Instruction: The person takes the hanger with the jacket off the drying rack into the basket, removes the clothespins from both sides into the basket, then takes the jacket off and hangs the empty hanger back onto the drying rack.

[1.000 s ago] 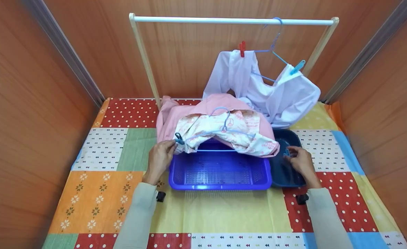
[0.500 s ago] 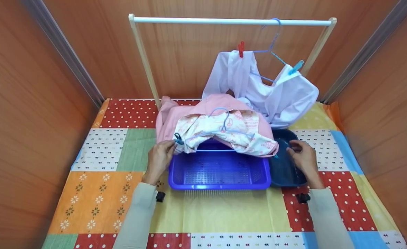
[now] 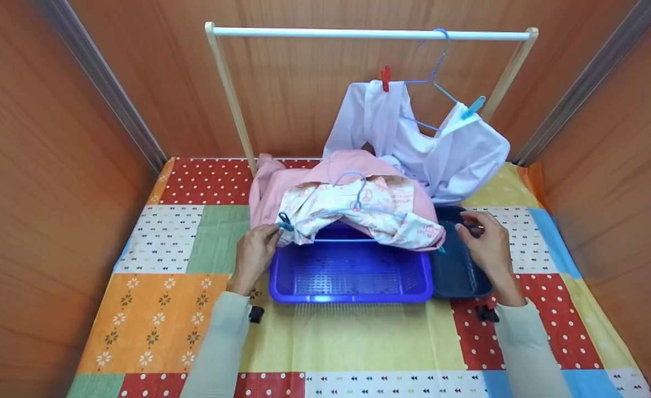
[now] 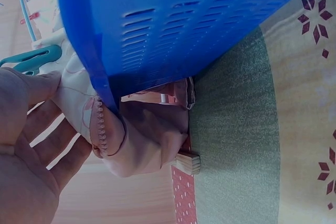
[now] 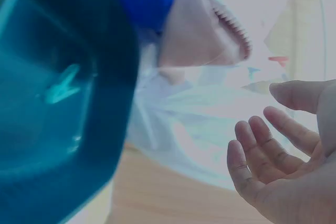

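A pink garment [image 3: 353,165] with a white printed lining and a blue hanger [image 3: 358,207] lies draped over the back of the blue basket [image 3: 353,298]. At its left end, my left hand [image 3: 254,255] pinches a teal clothespin [image 4: 34,59] between thumb and forefinger, the other fingers spread. My right hand [image 3: 488,246] hovers over the right side of the dark teal tray [image 3: 458,282], holding nothing, fingers loosely bent and apart. Inside that tray a light teal clothespin [image 5: 63,85] shows in the right wrist view, mostly hidden by the garment's right end in the head view.
Behind stands a rack with a white rail [image 3: 325,33]. A white garment [image 3: 413,132] hangs there from another blue hanger, with a red clothespin [image 3: 385,78] and a light blue clothespin [image 3: 473,108]. A patchwork cloth [image 3: 154,309] covers the table between wooden walls.
My right hand held a clothespin one second ago and has let go of it; it now lies in the tray. That hand has shifted slightly right and its fingers have spread. My left hand stays.
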### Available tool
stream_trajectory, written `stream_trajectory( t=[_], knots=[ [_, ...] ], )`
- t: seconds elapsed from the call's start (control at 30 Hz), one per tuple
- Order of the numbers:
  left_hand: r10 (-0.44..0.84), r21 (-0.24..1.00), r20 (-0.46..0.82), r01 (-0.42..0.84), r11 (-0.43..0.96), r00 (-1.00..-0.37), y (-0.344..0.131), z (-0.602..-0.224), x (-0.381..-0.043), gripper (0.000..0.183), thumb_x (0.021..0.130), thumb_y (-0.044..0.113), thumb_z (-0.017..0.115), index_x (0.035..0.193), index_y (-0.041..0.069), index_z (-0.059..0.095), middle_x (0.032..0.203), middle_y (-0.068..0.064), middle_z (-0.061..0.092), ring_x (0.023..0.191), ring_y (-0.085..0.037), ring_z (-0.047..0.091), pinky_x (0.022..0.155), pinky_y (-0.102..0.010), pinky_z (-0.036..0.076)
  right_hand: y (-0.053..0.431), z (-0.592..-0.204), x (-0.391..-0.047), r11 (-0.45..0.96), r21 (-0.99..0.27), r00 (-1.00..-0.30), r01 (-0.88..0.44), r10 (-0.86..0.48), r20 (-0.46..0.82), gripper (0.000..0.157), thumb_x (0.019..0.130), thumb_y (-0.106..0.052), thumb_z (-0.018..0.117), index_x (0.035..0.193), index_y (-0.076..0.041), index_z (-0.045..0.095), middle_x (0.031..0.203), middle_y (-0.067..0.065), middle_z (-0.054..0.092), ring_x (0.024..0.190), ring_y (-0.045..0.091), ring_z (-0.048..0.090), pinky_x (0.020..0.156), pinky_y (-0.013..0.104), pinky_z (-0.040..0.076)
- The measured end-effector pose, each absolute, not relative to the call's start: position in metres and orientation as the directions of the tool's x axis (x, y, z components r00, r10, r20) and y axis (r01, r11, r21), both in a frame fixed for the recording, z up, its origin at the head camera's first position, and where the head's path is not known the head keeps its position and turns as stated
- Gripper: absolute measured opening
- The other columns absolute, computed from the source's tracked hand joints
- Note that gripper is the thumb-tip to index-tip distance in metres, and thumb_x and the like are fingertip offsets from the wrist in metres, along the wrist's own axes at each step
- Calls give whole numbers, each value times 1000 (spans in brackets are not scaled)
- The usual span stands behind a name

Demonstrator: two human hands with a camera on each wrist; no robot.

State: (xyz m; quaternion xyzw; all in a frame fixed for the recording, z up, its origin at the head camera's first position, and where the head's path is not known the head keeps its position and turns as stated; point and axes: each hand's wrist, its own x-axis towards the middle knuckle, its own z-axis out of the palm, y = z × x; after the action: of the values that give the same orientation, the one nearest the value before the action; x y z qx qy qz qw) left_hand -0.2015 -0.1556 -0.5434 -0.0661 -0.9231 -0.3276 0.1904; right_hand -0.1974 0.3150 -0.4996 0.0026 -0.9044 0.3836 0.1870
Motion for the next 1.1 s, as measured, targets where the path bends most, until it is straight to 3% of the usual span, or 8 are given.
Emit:
stream_trajectory(
  t=[0.47,0.87,0.97,1.1],
  knots=[
    [5,583,395,255,772,-919,-154,-542,-202,10,93,14,67,93,11,77,77,-3,72,67,-20,64,63,-43,52,285,-464,-182,642,-697,-889,-318,53,455,28,85,-5,74,113,-2,70,110,14,70,96,23,64,84,8,46],
    [-1,583,378,237,777,-926,-156,-542,-203,12,93,16,67,97,11,78,86,-4,75,77,-23,70,68,-45,54,252,-450,-182,577,-705,-855,-412,22,517,26,82,-1,76,108,1,72,104,14,71,91,8,63,83,6,46],
    [-4,589,372,233,774,-928,-156,-542,-202,13,93,17,67,98,11,78,87,-5,75,78,-23,70,68,-45,55,244,-450,-182,581,-688,-849,-434,-7,529,26,83,-3,76,109,-1,72,107,13,71,92,9,64,83,11,49],
    [-3,589,377,238,773,-926,-157,-543,-202,12,93,15,67,97,10,78,87,-5,75,78,-24,70,68,-45,55,237,-455,-186,555,-681,-836,-478,-50,547,27,82,-4,77,109,-5,73,107,8,71,94,24,68,84,20,52]
  ],
)
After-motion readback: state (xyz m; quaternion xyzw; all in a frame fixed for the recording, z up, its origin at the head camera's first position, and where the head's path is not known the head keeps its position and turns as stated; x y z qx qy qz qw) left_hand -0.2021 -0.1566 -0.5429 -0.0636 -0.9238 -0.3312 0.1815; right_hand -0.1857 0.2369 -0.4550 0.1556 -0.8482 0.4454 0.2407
